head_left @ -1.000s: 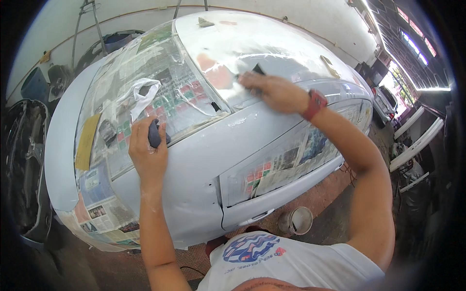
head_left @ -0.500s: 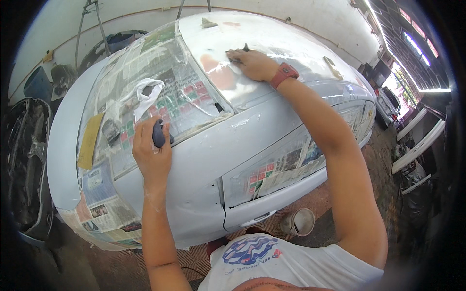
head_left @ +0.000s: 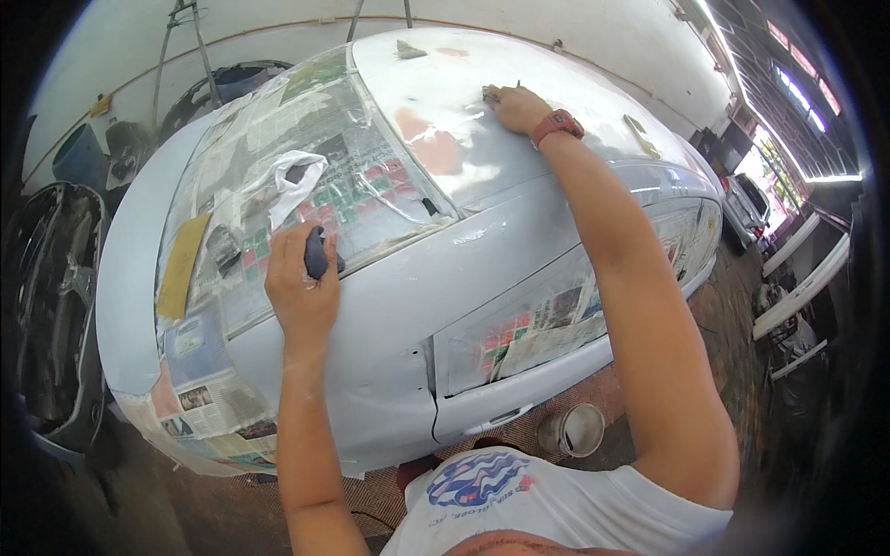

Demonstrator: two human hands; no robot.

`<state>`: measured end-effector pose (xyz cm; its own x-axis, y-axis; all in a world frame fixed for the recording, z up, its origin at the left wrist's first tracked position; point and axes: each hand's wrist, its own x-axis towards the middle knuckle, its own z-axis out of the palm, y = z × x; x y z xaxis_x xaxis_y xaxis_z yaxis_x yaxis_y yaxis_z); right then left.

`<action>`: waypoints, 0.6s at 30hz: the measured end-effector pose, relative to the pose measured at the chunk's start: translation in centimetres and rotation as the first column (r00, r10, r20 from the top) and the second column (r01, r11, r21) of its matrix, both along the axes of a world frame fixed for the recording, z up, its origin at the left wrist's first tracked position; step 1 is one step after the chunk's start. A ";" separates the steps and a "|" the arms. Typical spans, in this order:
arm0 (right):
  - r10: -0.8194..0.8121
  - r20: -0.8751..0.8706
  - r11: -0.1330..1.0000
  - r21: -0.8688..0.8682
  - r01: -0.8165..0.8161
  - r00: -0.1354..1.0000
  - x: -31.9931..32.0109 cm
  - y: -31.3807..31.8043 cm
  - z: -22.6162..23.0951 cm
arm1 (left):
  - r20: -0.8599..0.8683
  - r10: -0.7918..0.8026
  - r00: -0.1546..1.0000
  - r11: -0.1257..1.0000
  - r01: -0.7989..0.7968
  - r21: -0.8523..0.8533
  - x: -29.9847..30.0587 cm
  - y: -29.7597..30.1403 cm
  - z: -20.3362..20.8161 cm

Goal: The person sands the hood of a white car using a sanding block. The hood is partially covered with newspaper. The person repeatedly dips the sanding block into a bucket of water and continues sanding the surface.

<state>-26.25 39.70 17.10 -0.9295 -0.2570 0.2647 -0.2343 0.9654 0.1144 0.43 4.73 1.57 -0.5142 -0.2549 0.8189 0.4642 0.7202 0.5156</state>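
Observation:
A light grey car [head_left: 389, 324] fills the middle of the view, its roof [head_left: 556, 65] showing white, grey and pinkish patches. My right hand [head_left: 519, 109] presses on the roof, fingers bent over a small dark piece that is mostly hidden. In my left hand [head_left: 301, 278] is a dark grey pad [head_left: 320, 254], held at the lower edge of the window covered with newspaper [head_left: 324, 185]. Beyond that hand lies a crumpled white cloth [head_left: 297, 190]. To its left are a grey folded piece [head_left: 222, 248] and a yellow-tan sheet [head_left: 184, 269].
A small greyish scrap [head_left: 408, 50] and a tan block [head_left: 642, 135] rest on the roof. On the floor by the car door stands a metal can [head_left: 571, 430]. Dark car parts [head_left: 57, 315] stand at the left, white curved panels [head_left: 802, 292] at the right.
My right hand has slid to the right and slightly up across the roof. My left hand still grips the pad on the papered window. The whole view has shifted slightly.

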 end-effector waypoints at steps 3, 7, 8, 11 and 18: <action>0.258 -0.069 0.966 0.016 -0.257 0.964 1.1 -0.6 -1.8 | 0.019 -0.013 1.000 1.000 0.012 0.017 -0.2 0.5 0.2; 0.395 -0.025 0.918 -0.028 -0.395 0.919 8.0 -5.3 -2.8 | 0.022 0.028 0.999 0.999 -0.029 0.014 0.4 -0.7 -0.1; 0.423 -0.003 0.906 -0.027 -0.423 0.906 9.2 -5.1 -3.0 | 0.015 0.030 0.999 1.000 -0.030 0.010 0.4 -0.7 0.0; 0.496 0.044 0.868 -0.017 -0.495 0.867 13.1 -3.8 -2.8 | -0.002 0.027 1.000 1.000 -0.027 0.009 0.4 -0.5 0.1; 0.487 0.264 0.872 -0.090 -0.482 0.832 20.3 0.0 0.9 | 0.031 0.013 0.999 1.000 -0.013 0.026 0.3 0.3 0.3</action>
